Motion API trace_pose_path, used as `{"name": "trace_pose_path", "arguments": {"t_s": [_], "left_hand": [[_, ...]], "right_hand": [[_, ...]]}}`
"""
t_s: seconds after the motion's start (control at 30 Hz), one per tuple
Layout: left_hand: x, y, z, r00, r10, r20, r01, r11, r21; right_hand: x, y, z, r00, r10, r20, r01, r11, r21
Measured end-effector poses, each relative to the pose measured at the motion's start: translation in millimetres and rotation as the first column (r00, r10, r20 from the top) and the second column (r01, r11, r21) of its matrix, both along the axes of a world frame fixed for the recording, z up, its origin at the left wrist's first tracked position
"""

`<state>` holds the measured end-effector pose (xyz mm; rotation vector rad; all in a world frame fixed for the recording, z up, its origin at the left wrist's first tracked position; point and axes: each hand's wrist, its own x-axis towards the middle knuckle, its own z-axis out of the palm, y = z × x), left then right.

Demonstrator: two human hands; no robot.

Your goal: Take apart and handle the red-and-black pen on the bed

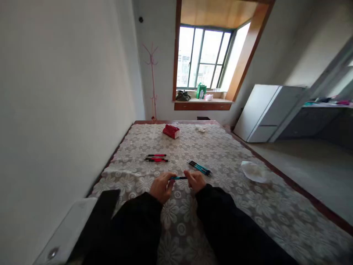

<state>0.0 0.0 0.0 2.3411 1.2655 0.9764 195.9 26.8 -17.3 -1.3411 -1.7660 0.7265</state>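
Observation:
A blue-and-black pen lies level between my two hands, just above the patterned tablecloth. My left hand is closed on its blue end, thumb and fingers pinching it. At the black end, my right hand grips with the thumb along the top. Beyond my right hand, several blue-and-black pens lie side by side at a slant. Farther left on the cloth rest several red-and-black pens. Parts of the held pen are hidden by my fingers.
The table is covered by a floral tablecloth. A red tissue pack sits near the far end, with a crumpled white piece to its right. A clear plastic bag or wrapper lies on the right. A wall borders the left edge.

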Motion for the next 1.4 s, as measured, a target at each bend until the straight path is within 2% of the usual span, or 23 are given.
{"name": "trace_pose_path", "arguments": {"t_s": [0.13, 0.3, 0.37, 0.5, 0.6, 0.73, 0.87, 1.03, 1.13, 1.33, 1.4], "left_hand": [[1, -1, 1.7, 0.999, 0.043, 0.002, -0.043, 0.999, -0.009], [0, 0, 1.2, 0.986, 0.150, 0.074, -0.147, 0.988, -0.039], [0, 1, 1.8, 0.988, 0.126, 0.088, -0.124, 0.992, -0.035], [1, 0, 5.8, 0.994, 0.053, 0.095, -0.052, 0.999, -0.009], [1, -2, 8.7, 0.993, 0.058, 0.104, -0.053, 0.998, -0.044], [0, -2, 8.1, 0.989, 0.079, 0.121, -0.068, 0.993, -0.094], [0, -2, 4.5, 0.994, -0.019, 0.108, 0.033, 0.992, -0.125], [2, -1, 1.7, 0.988, -0.050, 0.146, 0.057, 0.997, -0.048], [3, -3, 3.6, 0.982, -0.039, 0.185, 0.051, 0.997, -0.060], [0, -6, 8.6, 0.960, -0.151, 0.235, 0.199, 0.960, -0.199], [1, -5, 7.3, 0.965, -0.156, 0.210, 0.198, 0.960, -0.196]], "right_hand": [[0, 2, -3.0, 0.997, 0.023, -0.076, -0.024, 1.000, -0.009], [-3, -3, 7.4, 0.943, 0.136, -0.303, -0.110, 0.989, 0.103], [-3, -3, 8.9, 0.939, 0.156, -0.307, -0.126, 0.985, 0.117], [1, -1, 3.8, 0.975, 0.082, -0.207, -0.065, 0.994, 0.088], [2, -1, 1.5, 0.982, 0.095, -0.162, -0.081, 0.993, 0.091], [-1, -3, 6.5, 0.926, 0.193, -0.326, -0.171, 0.981, 0.093], [-1, -5, 10.7, 0.866, 0.215, -0.451, -0.228, 0.973, 0.024], [3, -6, 7.1, 0.894, 0.165, -0.416, -0.152, 0.986, 0.065], [2, -6, 7.8, 0.899, 0.152, -0.410, -0.131, 0.988, 0.080], [-2, -8, 16.9, 0.777, 0.319, -0.543, -0.349, 0.936, 0.050], [-2, -7, 16.3, 0.772, 0.311, -0.555, -0.350, 0.936, 0.039]]}}
